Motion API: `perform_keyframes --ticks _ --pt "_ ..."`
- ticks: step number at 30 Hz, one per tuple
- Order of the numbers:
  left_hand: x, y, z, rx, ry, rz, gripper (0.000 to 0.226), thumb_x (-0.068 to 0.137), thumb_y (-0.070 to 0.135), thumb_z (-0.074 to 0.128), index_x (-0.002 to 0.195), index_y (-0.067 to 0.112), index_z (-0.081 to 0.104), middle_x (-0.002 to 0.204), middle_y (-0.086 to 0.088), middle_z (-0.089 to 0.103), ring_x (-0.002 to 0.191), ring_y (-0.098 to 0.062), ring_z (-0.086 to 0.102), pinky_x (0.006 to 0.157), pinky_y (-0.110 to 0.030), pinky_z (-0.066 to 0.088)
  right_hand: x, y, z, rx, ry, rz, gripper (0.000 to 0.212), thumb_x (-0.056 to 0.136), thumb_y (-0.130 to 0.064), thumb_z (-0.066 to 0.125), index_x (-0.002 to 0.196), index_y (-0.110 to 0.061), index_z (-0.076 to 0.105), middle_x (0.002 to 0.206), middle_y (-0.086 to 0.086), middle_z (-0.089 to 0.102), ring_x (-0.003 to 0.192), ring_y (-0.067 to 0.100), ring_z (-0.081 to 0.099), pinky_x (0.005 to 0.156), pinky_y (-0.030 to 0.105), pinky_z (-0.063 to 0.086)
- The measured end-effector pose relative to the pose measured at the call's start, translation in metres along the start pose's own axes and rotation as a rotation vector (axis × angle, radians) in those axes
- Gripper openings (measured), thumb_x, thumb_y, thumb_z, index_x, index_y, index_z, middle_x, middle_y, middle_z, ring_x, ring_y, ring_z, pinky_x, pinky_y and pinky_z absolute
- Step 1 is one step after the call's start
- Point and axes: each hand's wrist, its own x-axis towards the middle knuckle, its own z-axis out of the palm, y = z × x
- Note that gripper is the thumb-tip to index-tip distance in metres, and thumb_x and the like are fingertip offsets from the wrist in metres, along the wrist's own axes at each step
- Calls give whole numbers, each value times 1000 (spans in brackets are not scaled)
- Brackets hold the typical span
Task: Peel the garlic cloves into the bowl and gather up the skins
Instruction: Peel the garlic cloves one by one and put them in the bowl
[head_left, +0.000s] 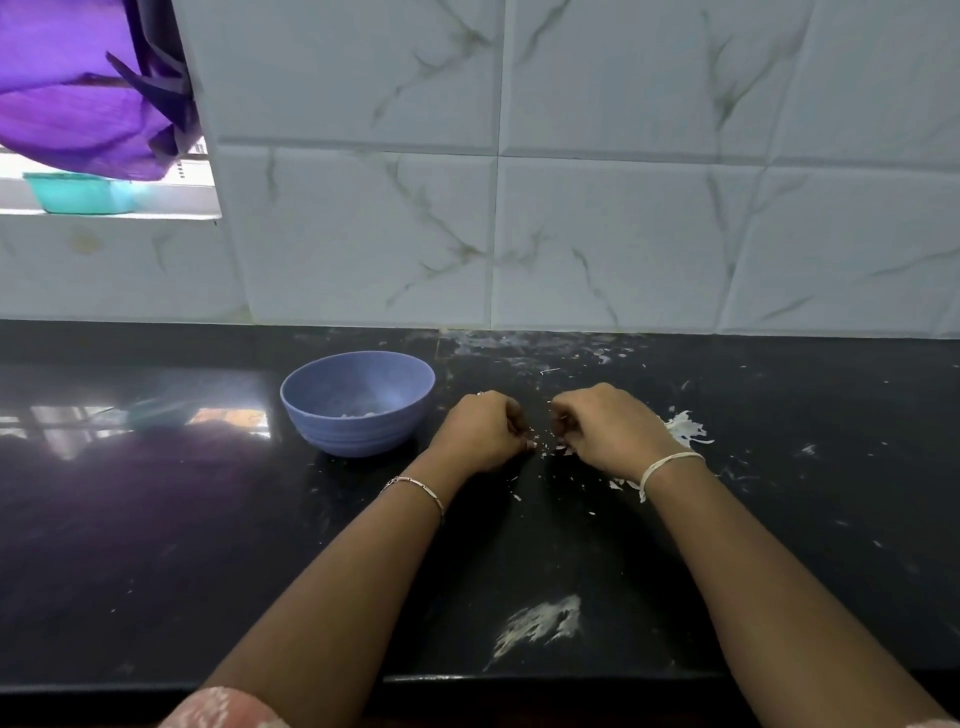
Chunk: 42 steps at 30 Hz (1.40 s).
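Black stone bench (156, 519) below a tiled wall. Far left, a teal tub (78, 193) sits on the window sill. Left of centre, a blue bowl (358, 405) stands upright with pale garlic cloves (363, 414) on its floor. Beside it, the left hand (480, 431) and right hand (605, 428) lie knuckles-up, each grip curled inward; whether either pinches anything cannot be told. Skin flecks (550, 451) lie between them, and a heap of skins (685, 428) lies just right of the right hand.

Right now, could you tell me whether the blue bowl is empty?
Not empty: the bowl stands upright with a few pale pieces at its bottom; whether they are peeled cloves, I cannot tell.
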Motion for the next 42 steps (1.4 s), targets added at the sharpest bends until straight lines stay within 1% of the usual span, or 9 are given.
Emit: perform_keyframes --ticks 8,12,16,19,22,27,30,34,42 --pt "7 -3 3 -130 77 -12 16 92 25 66 99 10 69 97 -6 69 91 -20 62 79 -25 45 5 13 2 91 166 45 21 91 -8 54 99 -23 68 88 -6 70 92 19 63 77 37 52" --pt "3 5 5 -709 -54 -133 15 98 15 58 85 10 62 73 -5 55 61 -11 51 56 -19 48 12 6 2 567 155 69 18 97 -17 56 108 -20 71 85 -13 71 82 3 65 76 26 50" --pt "-3 9 -1 -1265 -187 -278 18 98 7 54 81 4 58 71 -5 53 59 -8 53 54 -20 55 9 -5 3 1047 116 49 14 88 -7 69 100 -12 74 95 0 75 89 6 68 85 20 53" --pt "-5 6 -7 -1426 -249 -337 19 98 5 52 80 1 60 70 -6 56 53 -7 56 54 -22 56 8 -15 8 1232 172 65 14 86 -2 69 99 -3 72 98 8 74 91 12 70 87 25 55" --pt "-6 2 -6 -1242 -235 -338 18 98 12 55 83 6 60 72 -3 55 56 -8 53 52 -21 55 9 -17 7 1330 197 108 9 89 -5 66 96 -8 72 97 7 75 89 11 69 76 19 55" --pt "-4 0 3 -727 26 -284 5 103 14 46 99 11 49 83 -9 55 57 -15 53 45 -23 50 10 -2 7 908 89 123 17 90 -9 68 97 -23 75 89 3 75 76 9 62 71 22 51" --pt "-3 -3 2 -569 125 -250 6 103 16 44 105 14 49 81 -5 59 61 -21 58 61 -35 57 11 -1 2 604 -62 89 17 85 -11 74 97 -22 76 76 -9 70 63 -6 59 68 8 45" --pt "-1 -5 1 -517 145 -235 9 102 20 45 108 14 49 87 -5 62 65 -25 63 76 -43 59 14 -8 -13 537 -125 44 7 82 -8 76 86 -14 74 69 -6 70 60 -1 63 67 16 52" --pt "0 -2 1 -731 187 -270 21 105 28 40 111 8 46 82 -8 61 51 -17 53 45 -24 47 11 -25 -12 261 44 -100 7 85 -9 70 85 -15 73 87 -2 72 78 11 62 70 19 43"
